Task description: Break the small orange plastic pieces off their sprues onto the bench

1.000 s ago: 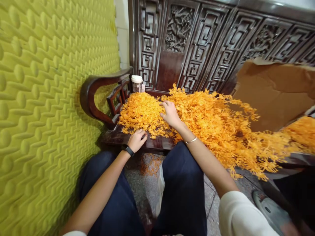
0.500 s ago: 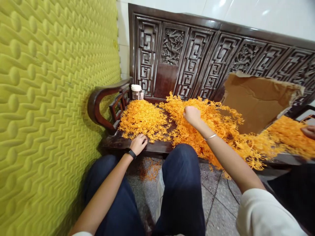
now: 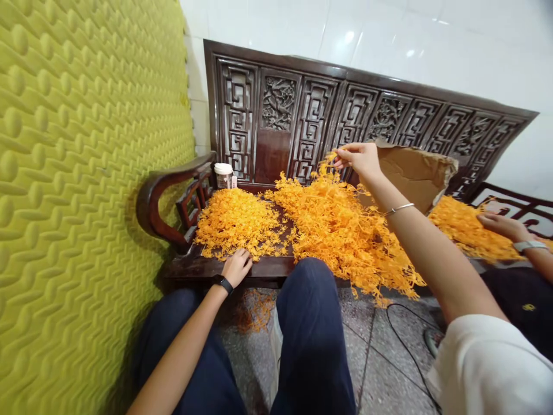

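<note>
Two heaps of orange plastic sprigs cover a dark carved wooden bench [image 3: 276, 266]. The small-piece heap [image 3: 235, 222] lies at the left. A larger tangled heap [image 3: 345, 236] fills the middle. My right hand [image 3: 360, 158] is raised above the large heap and pinches an orange sprig [image 3: 330, 164] that trails down into it. My left hand [image 3: 237, 267], with a black wristband, rests curled on the bench's front edge beside the small-piece heap; whether its fingers hold anything is hidden.
A yellow padded wall [image 3: 86, 173] runs along the left. A white-lidded jar [image 3: 223, 176] stands by the armrest [image 3: 159, 196]. Torn cardboard [image 3: 417, 173] leans on the backrest. Another person's hand [image 3: 501, 225] touches a further orange heap [image 3: 466, 227] at right. A cable [image 3: 401, 340] lies on the floor.
My right hand left the heap, closed on a sprig and lifted it up and to the right. The view tilted upward. My left hand stayed on the bench edge.
</note>
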A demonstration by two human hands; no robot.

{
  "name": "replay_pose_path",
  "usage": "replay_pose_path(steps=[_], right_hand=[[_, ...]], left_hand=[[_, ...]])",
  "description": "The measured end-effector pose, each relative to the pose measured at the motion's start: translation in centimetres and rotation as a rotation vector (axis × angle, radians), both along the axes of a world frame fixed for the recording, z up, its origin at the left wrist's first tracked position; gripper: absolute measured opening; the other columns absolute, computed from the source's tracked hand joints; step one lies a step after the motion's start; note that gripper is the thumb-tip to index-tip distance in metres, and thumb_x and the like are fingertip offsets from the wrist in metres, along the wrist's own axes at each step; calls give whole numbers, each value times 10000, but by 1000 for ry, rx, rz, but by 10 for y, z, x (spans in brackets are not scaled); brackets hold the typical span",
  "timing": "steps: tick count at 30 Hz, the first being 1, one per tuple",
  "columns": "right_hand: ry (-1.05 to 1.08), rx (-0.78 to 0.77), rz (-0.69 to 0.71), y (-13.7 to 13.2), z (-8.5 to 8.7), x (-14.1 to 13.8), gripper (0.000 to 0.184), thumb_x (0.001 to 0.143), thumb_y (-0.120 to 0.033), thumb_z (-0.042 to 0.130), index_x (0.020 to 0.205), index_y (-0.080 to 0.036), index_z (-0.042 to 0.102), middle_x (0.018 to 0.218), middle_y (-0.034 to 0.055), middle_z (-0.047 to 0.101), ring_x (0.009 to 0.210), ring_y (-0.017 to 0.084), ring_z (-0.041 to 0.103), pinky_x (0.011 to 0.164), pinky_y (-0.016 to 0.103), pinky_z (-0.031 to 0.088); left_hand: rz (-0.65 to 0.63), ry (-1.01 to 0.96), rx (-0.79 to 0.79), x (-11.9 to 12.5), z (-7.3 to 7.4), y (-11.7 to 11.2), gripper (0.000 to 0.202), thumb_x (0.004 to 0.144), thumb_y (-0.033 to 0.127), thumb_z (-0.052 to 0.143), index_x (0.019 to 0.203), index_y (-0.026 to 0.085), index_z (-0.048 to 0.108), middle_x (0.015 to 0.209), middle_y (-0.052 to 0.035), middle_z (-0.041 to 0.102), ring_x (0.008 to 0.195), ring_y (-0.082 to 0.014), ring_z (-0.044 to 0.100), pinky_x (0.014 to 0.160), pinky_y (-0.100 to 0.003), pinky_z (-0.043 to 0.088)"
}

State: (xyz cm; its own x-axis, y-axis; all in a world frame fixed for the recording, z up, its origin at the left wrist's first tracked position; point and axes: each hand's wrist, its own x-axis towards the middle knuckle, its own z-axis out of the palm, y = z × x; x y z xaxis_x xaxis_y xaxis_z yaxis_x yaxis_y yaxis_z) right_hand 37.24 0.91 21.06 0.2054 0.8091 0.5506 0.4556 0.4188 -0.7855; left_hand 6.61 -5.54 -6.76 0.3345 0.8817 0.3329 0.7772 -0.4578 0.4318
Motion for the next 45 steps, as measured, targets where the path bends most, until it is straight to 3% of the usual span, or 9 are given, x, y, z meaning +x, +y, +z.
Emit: replay_pose_path(steps=[10,16,18,21,24,27,30,36,45], right_hand=[[89,249,-67,-5,70,7,152,791,-14,542,675,-104,583,510,-34,554,441,62,540,541,235,479],[103,279,-100,-6,96,15,195,785,-15,566,614,-109,557,448,-58,517,429,59,537,529,218,465],[107,302,-116,-4,101,17,179,789,-29,573,631,-113,554,458,-62,515,432,58,537,523,219,464],[101,321,-125,-1,108,15,138,800,-69,582,677,-125,552,482,-76,511,437,36,518,526,194,459],[42,356,-121,2,115,9,73,806,-92,579,744,-128,563,538,-76,520,439,20,491,526,180,446],[-41,376,-145,4,122,2,42,822,-92,551,811,-129,567,592,-68,530,458,13,468,546,181,453],[-56,400,-182,4,128,1,41,832,-98,537,832,-135,556,629,-65,533,459,6,456,539,174,462],[-66,412,-164,2,135,7,53,832,-94,529,823,-141,553,639,-64,529,463,-10,495,530,136,478],[-86,490,-261,4,159,8,87,851,-99,495,896,-116,568,728,-13,587,546,-7,581,486,89,455]], left_hand=[[-39,-143,42,12,-1,-8,157,827,235,423,742,207,552,851,-51,610,843,-197,583,773,-326,472],[-28,-381,76,38,12,-13,319,853,356,455,1123,188,473,1059,-102,616,997,-211,591,872,-375,462],[-38,-443,90,58,33,-16,498,837,409,492,1267,201,350,1180,-119,571,1103,-216,548,914,-386,444],[-125,-650,158,97,85,-22,767,757,484,595,1369,215,219,1372,-149,404,1266,-250,401,1033,-434,337],[-193,-742,274,143,143,-25,833,742,529,596,1403,248,175,1429,-129,329,1322,-253,309,1081,-446,265],[-179,-734,317,187,176,-17,861,670,526,671,1388,312,247,1450,-109,287,1352,-337,212,1079,-555,183],[-104,-723,195,214,173,-4,930,615,433,747,1391,294,254,1467,-145,226,1344,-425,159,1031,-657,145],[-176,-629,185,216,138,10,930,648,372,721,1398,272,181,1447,-144,261,1347,-338,216,1058,-551,247],[-114,-761,314,220,138,11,1201,558,357,778,1404,221,-62,1489,-179,48,1386,-362,-23,1110,-556,105]])
